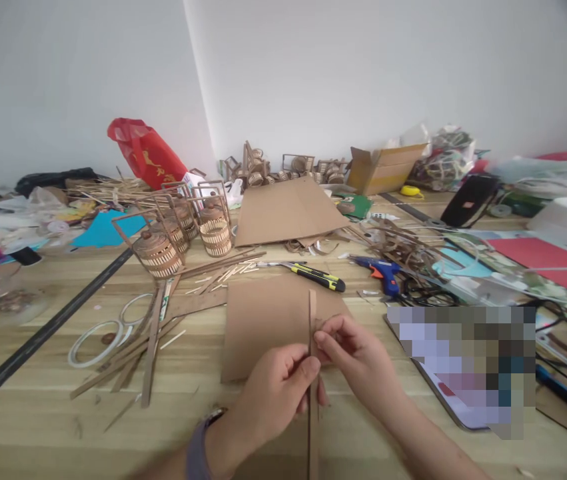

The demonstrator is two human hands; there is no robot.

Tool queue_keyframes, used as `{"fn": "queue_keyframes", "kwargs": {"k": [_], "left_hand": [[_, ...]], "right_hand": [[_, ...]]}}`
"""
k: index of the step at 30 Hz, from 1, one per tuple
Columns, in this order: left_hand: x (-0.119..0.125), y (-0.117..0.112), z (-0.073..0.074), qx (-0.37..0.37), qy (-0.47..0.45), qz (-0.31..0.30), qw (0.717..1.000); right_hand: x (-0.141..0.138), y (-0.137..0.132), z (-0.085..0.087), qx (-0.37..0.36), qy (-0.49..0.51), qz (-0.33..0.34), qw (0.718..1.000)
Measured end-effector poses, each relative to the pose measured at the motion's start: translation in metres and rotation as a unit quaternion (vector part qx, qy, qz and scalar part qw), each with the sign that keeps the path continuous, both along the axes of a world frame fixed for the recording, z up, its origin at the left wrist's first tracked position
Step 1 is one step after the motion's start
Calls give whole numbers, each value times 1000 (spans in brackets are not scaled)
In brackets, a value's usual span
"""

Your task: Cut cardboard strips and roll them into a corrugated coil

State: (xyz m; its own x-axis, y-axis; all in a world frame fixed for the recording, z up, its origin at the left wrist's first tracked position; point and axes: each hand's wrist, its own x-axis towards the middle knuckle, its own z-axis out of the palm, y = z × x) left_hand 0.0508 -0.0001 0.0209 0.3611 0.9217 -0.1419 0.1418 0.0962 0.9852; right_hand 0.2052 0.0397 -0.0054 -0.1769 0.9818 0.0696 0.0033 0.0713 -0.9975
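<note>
A long, narrow brown cardboard strip (313,303) stands lengthwise before me, running down past the bottom edge of the view. My left hand (283,377) pinches it between thumb and fingers at about its middle. Just above and to the right, my right hand (348,343) has its thumb and forefinger closed at the strip's edge; what lies between these fingertips is too small to make out. Beneath both hands a flat cardboard sheet (258,320) lies on the wooden table (63,427).
A yellow-black utility knife (318,277) and blue glue gun (388,275) lie beyond the sheet. Left are white tape rings (94,350), loose strips (150,353) and small lidded baskets (158,252). A pixelated tablet-like device (458,367) lies right; a larger cardboard sheet (288,213) is behind.
</note>
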Motion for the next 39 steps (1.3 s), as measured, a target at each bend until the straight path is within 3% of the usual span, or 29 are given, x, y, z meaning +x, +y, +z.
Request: {"fn": "queue_keyframes", "kwargs": {"k": [8,18,21,25,27,30,33,39], "left_hand": [[-2,-2,-7,-21,-10,-38,999],[-26,-30,-8,-245,-96,-155,952],[-30,-23,-11,-224,-142,-79,961],[-34,-3,-15,-112,-184,130,968],[-36,3,-16,-77,-196,189,959],[-36,4,-19,-73,-214,220,949],[-34,1,-21,-87,-220,215,948],[-33,0,-25,-90,-234,225,941]], "right_hand": [[-1,2,9,-84,99,49,990],[23,31,10,-22,175,-99,979],[17,27,5,-12,137,-94,986],[-3,4,-1,5,41,-31,999],[-11,-9,-3,21,0,10,1000],[-16,-21,-7,120,-97,49,987],[-16,-24,-12,250,-198,67,945],[-16,-26,-16,346,-256,74,900]]}}
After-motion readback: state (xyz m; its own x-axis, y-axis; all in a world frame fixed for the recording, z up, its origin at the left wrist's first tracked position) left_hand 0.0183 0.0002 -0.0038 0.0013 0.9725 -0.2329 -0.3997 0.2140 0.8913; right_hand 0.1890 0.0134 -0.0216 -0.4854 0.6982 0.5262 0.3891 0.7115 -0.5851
